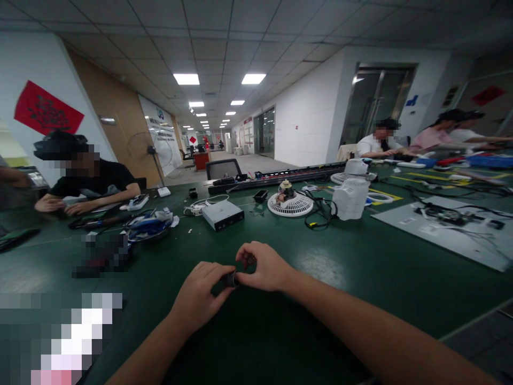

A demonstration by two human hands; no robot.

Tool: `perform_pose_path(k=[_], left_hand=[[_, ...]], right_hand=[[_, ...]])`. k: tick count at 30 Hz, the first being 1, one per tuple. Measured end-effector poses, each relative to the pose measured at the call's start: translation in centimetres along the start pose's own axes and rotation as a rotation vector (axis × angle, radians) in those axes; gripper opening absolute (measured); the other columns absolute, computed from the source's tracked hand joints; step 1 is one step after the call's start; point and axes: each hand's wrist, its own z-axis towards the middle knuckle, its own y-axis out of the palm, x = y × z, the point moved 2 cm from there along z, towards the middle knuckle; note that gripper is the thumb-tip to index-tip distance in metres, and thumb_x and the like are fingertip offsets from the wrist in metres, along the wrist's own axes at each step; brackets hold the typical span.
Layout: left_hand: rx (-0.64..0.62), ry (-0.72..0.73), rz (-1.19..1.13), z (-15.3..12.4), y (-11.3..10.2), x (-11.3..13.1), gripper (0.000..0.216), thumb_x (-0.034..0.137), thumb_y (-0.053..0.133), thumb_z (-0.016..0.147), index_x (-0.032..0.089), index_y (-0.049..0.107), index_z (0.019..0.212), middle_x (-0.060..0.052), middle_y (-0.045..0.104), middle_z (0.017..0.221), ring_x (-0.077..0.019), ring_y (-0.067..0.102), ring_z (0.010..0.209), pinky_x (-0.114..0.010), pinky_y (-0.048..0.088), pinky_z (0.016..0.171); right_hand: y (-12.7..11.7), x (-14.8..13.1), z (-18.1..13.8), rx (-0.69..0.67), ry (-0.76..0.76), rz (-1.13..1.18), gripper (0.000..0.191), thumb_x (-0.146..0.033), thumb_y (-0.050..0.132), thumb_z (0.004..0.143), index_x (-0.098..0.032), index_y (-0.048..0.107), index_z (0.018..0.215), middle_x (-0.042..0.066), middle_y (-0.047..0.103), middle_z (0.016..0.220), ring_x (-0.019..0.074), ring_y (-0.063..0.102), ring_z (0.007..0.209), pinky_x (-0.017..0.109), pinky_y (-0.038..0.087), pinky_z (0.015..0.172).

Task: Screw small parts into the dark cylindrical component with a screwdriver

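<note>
Low over the green table, a small dark cylindrical part (230, 279) with a lighter rim at its right end sits between my two hands. My left hand (202, 294) is closed, pinching the part from the left between thumb and fingers. From the other side, my right hand (264, 267) has its thumb against the rim end and its fingers curled above. What lies under those curled fingers is too dark to make out.
Beyond my hands lie a silver disc drive (223, 215), a round white fan grille with a motor (290, 203) and a white plastic housing (351, 198). A grey panel (441, 230) with cables is at right. Tools and a blue item (149, 224) lie left. Co-workers sit around the green table (340, 256).
</note>
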Motion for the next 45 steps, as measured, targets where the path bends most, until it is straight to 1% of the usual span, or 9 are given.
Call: perform_pose_path(k=[4,9,11,14,18,21,30,34,45], left_hand=[[0.018,-0.119,-0.019,0.2,0.2,-0.1,0.031,0.025,0.068,0.083,0.025,0.064,0.114,-0.003,0.072,0.103,-0.022,0.066,0.093,-0.037,0.052,0.081],[0.013,-0.238,-0.011,0.4,0.5,-0.6,0.031,0.029,0.068,0.081,0.027,0.066,0.112,-0.002,0.073,0.106,-0.0233,0.066,0.095,-0.038,0.052,0.084],[0.021,-0.273,-0.003,0.4,0.5,-0.9,0.029,0.03,0.067,0.082,0.027,0.066,0.111,-0.002,0.073,0.105,-0.0231,0.067,0.094,-0.038,0.052,0.083],[0.027,-0.331,0.003,0.3,0.5,-1.3,0.027,0.032,0.066,0.083,0.027,0.067,0.11,-0.002,0.074,0.103,-0.0227,0.067,0.09,-0.038,0.053,0.081],[0.018,-0.365,-0.004,0.3,0.4,-1.5,0.028,0.035,0.065,0.082,0.027,0.067,0.109,-0.002,0.074,0.1,-0.0229,0.067,0.089,-0.038,0.053,0.081],[0.0,-0.365,-0.018,0.4,0.3,-1.3,0.028,0.036,0.064,0.083,0.027,0.067,0.109,-0.002,0.074,0.1,-0.0224,0.067,0.089,-0.037,0.053,0.08],[-0.037,-0.336,-0.042,0.3,0.4,-1.1,0.028,0.035,0.064,0.083,0.028,0.067,0.11,-0.002,0.073,0.102,-0.023,0.066,0.091,-0.038,0.052,0.081],[-0.02,-0.342,-0.048,0.2,0.4,-1.2,0.029,0.034,0.065,0.083,0.027,0.066,0.111,-0.003,0.073,0.102,-0.0228,0.067,0.091,-0.039,0.052,0.082],[0.001,-0.338,-0.083,0.4,0.2,-1.3,0.028,0.032,0.066,0.082,0.026,0.066,0.11,-0.003,0.074,0.102,-0.0224,0.068,0.092,-0.039,0.053,0.084]], right_hand=[[-0.5,-0.9,-0.2,0.035,-0.036,-0.088,0.023,-0.028,0.07,0.073,-0.017,0.064,0.092,0.001,0.062,0.074,0.0173,0.056,0.073,0.029,0.041,0.067],[-2.3,-0.1,0.2,0.235,-0.074,0.029,0.018,-0.007,0.053,0.076,-0.016,0.063,0.087,0.004,0.059,0.086,0.0157,0.055,0.076,0.028,0.042,0.069],[-2.8,0.5,0.5,0.283,-0.092,0.094,0.016,-0.01,0.049,0.084,-0.017,0.063,0.083,0.004,0.057,0.087,0.0155,0.055,0.076,0.029,0.043,0.071],[-3.1,1.4,0.8,0.344,-0.062,0.257,0.026,-0.028,0.044,0.096,-0.017,0.063,0.081,0.005,0.057,0.088,0.0162,0.056,0.08,0.03,0.045,0.073],[-2.2,2.1,1.1,0.291,-0.011,0.522,0.037,-0.046,0.043,0.098,-0.017,0.06,0.083,0.002,0.057,0.075,0.0143,0.054,0.066,0.028,0.044,0.062],[-1.4,2.2,1.1,0.221,-0.02,0.616,0.036,-0.049,0.047,0.096,-0.016,0.061,0.087,0.003,0.06,0.078,0.0142,0.057,0.067,0.028,0.047,0.064],[-1.4,2.2,1.0,0.147,-0.034,0.587,0.034,-0.048,0.051,0.095,-0.016,0.061,0.086,0.003,0.061,0.077,0.0135,0.059,0.067,0.027,0.048,0.063],[-1.4,2.1,0.9,0.169,-0.058,0.536,0.032,-0.047,0.052,0.095,-0.017,0.061,0.089,0.002,0.062,0.076,0.0141,0.061,0.07,0.028,0.049,0.068],[-1.6,1.7,0.8,0.165,-0.048,0.547,0.034,-0.046,0.049,0.096,-0.016,0.062,0.087,0.002,0.063,0.072,0.014,0.062,0.065,0.027,0.048,0.064]])
